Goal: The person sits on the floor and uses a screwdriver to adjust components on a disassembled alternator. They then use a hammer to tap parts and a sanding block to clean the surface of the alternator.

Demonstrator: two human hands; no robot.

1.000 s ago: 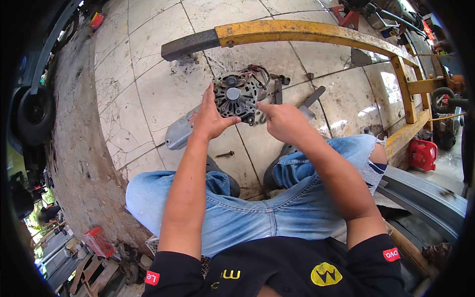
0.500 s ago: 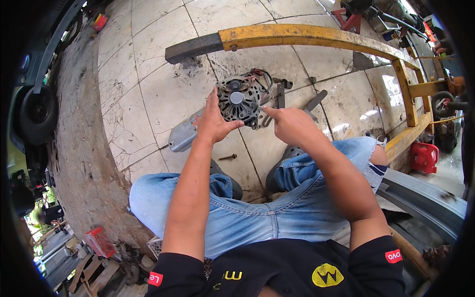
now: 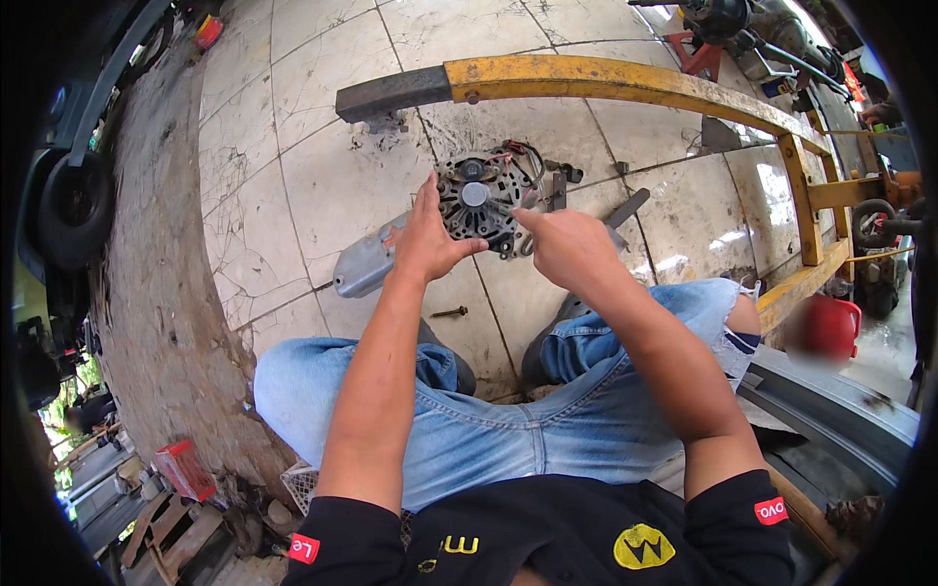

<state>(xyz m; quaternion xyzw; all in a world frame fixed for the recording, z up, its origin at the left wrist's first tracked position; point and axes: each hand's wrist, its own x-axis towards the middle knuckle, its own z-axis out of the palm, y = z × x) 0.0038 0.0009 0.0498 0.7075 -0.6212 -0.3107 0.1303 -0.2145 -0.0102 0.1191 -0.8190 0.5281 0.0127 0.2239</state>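
Note:
A round alternator point(image 3: 476, 195) with a slotted metal housing and a grey centre cap rests on the tiled floor between my feet. My left hand point(image 3: 427, 237) braces it, long fingers along its left side and thumb at its near edge. At its right side my right hand point(image 3: 572, 244) is curled, the index finger reaching toward the housing. A thin grey piece seems to lie at that fingertip, too small to make out. Red and dark wires point(image 3: 523, 151) loop off the far right of the alternator. A grey metal cylinder point(image 3: 366, 266) lies left of it, partly behind my left hand.
A yellow steel frame point(image 3: 586, 76) with a dark end point(image 3: 396, 95) crosses the floor beyond the alternator. Flat metal bars point(image 3: 627, 207) lie to the right. A bolt point(image 3: 450, 312) sits near my left foot. A tyre point(image 3: 76, 210) stands far left, a red container point(image 3: 829, 327) right.
The view has shifted slightly. My left hand stays braced on the alternator, while my right index fingertip has moved a little along its right side.

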